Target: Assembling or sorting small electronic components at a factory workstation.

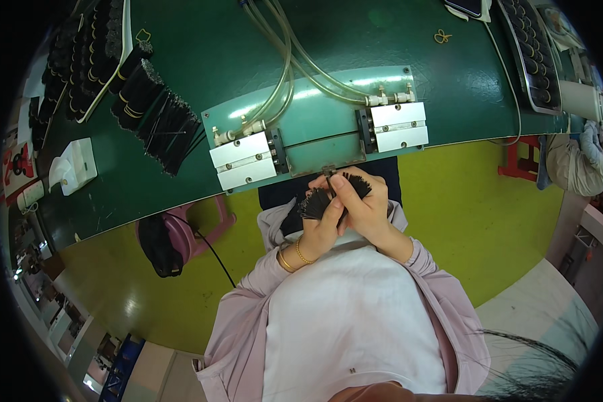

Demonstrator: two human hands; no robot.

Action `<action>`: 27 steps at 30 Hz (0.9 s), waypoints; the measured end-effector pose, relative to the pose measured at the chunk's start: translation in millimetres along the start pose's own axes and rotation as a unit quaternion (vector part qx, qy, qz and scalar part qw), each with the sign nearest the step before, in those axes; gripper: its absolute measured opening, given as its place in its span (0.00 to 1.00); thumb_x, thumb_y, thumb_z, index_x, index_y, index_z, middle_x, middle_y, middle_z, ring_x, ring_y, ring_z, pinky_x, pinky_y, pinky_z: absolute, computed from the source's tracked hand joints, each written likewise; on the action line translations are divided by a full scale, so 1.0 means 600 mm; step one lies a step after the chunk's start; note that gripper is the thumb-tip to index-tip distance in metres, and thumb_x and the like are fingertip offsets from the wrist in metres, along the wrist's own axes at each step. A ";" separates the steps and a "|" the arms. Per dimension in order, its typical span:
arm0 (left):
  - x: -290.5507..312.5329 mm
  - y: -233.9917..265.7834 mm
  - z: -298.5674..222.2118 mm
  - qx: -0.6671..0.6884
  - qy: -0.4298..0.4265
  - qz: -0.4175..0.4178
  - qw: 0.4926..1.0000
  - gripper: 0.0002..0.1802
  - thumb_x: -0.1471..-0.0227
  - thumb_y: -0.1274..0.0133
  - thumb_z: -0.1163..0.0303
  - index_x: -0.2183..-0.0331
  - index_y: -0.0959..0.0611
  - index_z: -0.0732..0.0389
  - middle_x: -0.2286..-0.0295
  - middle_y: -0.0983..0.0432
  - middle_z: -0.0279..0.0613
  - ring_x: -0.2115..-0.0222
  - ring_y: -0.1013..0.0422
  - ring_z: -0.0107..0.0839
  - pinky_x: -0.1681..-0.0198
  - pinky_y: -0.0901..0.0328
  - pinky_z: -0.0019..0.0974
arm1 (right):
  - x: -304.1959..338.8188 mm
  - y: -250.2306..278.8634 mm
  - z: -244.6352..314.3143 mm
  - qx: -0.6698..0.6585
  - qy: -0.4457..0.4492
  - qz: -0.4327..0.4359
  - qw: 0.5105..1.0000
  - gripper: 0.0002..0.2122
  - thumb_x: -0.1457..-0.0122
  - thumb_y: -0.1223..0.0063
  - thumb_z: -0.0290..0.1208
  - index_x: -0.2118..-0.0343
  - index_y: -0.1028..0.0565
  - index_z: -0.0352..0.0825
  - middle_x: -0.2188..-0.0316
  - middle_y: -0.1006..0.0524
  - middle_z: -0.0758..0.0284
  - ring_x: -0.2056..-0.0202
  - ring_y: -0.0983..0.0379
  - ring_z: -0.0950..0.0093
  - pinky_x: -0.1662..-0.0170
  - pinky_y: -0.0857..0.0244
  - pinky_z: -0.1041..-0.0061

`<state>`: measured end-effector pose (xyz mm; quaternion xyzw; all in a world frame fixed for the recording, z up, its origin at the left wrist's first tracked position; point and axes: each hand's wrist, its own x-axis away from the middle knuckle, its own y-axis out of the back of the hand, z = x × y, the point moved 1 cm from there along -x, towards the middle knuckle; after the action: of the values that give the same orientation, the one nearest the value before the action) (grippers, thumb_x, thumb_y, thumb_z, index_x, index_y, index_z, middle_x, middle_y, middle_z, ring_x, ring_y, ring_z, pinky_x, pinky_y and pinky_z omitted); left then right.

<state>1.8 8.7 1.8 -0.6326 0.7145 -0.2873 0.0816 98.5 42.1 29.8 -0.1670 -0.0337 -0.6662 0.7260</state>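
Note:
In front of my chest, at the table's front edge, both hands are closed round thin black wires. A fanned bundle of black wires (314, 205) sticks out of my left hand (320, 230), with a gold bracelet at that wrist. More of these wire ends (360, 184) spread from behind the thumb of my right hand (370, 209). Between my fingertips a single black strand points up toward a small dark piece (328, 171) at the edge of the fixture; whether they touch, I cannot tell. The fixture's green plate (315, 90) carries two silver blocks, the left one (244, 161) and the right one (398, 126).
Clear air hoses (289, 50) run to the blocks. Loose black wires (171, 134) and rubber-banded bundles lie left on the green table (449, 80), near a white box (76, 166). Trays of bundles stand far left and at the right (530, 57). A pink stool (187, 231) stands below.

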 end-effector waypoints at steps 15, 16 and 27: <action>0.003 0.007 0.008 0.006 0.025 -0.010 1.000 0.17 0.46 0.59 0.68 0.55 0.38 0.65 0.80 0.36 0.30 0.87 0.44 0.13 0.86 0.49 0.17 | 0.000 0.000 -0.004 0.040 -0.020 -0.003 0.999 0.12 0.44 0.57 0.30 0.74 0.27 0.24 0.79 0.24 0.63 0.90 0.33 0.82 0.90 0.41 0.86; 0.003 0.007 0.008 0.007 0.021 -0.011 1.000 0.17 0.46 0.59 0.68 0.56 0.38 0.65 0.79 0.35 0.30 0.87 0.44 0.13 0.86 0.49 0.17 | 0.000 0.000 -0.004 0.038 -0.022 -0.004 0.999 0.12 0.44 0.57 0.30 0.74 0.27 0.25 0.80 0.24 0.63 0.90 0.33 0.82 0.90 0.41 0.86; -0.001 0.004 -0.005 0.023 0.040 -0.005 0.999 0.11 0.46 0.61 0.66 0.63 0.33 0.64 0.81 0.35 0.31 0.87 0.42 0.13 0.87 0.49 0.17 | 0.000 -0.001 0.005 0.006 -0.035 0.005 0.999 0.12 0.44 0.56 0.30 0.76 0.28 0.25 0.83 0.26 0.65 0.91 0.34 0.82 0.91 0.44 0.87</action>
<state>-1.4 10.5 2.7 -0.6224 0.7070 -0.3292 0.0658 98.6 43.1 32.8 -0.1859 -0.0619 -0.6563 0.7286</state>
